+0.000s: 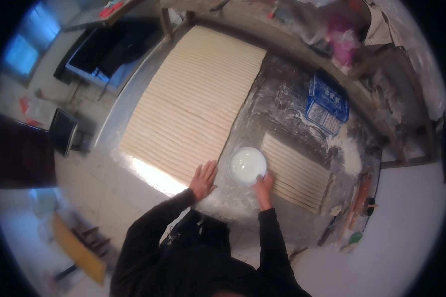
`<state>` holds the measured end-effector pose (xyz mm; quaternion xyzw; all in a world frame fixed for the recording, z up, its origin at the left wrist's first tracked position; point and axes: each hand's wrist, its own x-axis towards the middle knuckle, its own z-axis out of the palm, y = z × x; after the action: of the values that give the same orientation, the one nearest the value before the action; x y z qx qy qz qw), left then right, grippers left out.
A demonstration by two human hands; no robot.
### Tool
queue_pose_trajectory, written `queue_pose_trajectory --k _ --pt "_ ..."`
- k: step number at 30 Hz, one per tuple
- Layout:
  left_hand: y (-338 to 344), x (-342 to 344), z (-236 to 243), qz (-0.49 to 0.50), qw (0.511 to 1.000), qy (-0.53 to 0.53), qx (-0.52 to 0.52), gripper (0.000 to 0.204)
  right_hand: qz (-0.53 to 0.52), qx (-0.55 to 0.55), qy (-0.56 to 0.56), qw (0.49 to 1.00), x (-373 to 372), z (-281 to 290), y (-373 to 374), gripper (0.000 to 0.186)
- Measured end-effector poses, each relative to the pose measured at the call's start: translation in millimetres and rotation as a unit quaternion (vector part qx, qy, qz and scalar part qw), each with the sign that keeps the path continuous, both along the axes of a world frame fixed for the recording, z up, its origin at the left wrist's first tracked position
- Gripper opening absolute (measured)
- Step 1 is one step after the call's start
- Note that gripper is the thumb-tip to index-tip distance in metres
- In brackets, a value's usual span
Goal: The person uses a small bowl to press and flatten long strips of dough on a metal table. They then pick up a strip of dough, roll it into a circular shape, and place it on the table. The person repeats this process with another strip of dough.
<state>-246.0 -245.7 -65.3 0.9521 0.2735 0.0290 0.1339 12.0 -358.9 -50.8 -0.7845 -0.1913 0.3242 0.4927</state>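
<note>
Long pale dough strips (pixel 198 94) lie side by side in a large sheet on the left of the worktable. My left hand (pixel 203 181) rests on the near right corner of that sheet, fingers stretched out and nothing held. A white round bowl (pixel 234 173) with clear-looking liquid is at the middle of the near table. My right hand (pixel 263 190) grips its near right rim. Whether the bowl touches the table cannot be told. Just right of the bowl lies a smaller block of dough strips (pixel 297 173).
A blue scale (pixel 328 101) stands at the far right on the floury worktable (pixel 277 94). Near the right edge lie a wooden rolling pin (pixel 362 193) and other tools. A wooden shelf (pixel 307 42) with plastic bags runs along the back. A yellow board (pixel 79 247) is at lower left.
</note>
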Motion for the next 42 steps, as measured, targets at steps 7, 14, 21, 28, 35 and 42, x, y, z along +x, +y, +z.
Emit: queue_pose_trajectory --k 7,14,21,28,35,42 --pt "88 113 -25 0.053 0.995 -0.025 0.081 0.089 -0.002 -0.015 -0.034 0.999 -9 36 -15 0.025" --pt "46 52 -18 -0.031 0.999 -0.001 0.023 0.093 -0.037 -0.013 -0.037 0.999 -23 17 -41 0.025" --pt "-7 -59 -1 -0.138 0.99 0.024 0.003 0.096 -0.035 -0.011 -0.049 0.998 -44 24 -55 0.021" --pt "17 -30 -5 -0.18 0.982 -0.02 0.046 0.077 -0.052 -0.039 -0.019 0.998 -76 45 -65 0.022" --pt "1 -78 -1 -0.201 0.966 -0.081 0.139 0.052 -0.049 0.002 -0.024 0.999 -94 28 -71 0.022" --pt "-15 -109 14 -0.213 0.975 -0.001 0.068 0.072 -0.024 0.022 -0.037 0.999 -97 10 -76 0.019"
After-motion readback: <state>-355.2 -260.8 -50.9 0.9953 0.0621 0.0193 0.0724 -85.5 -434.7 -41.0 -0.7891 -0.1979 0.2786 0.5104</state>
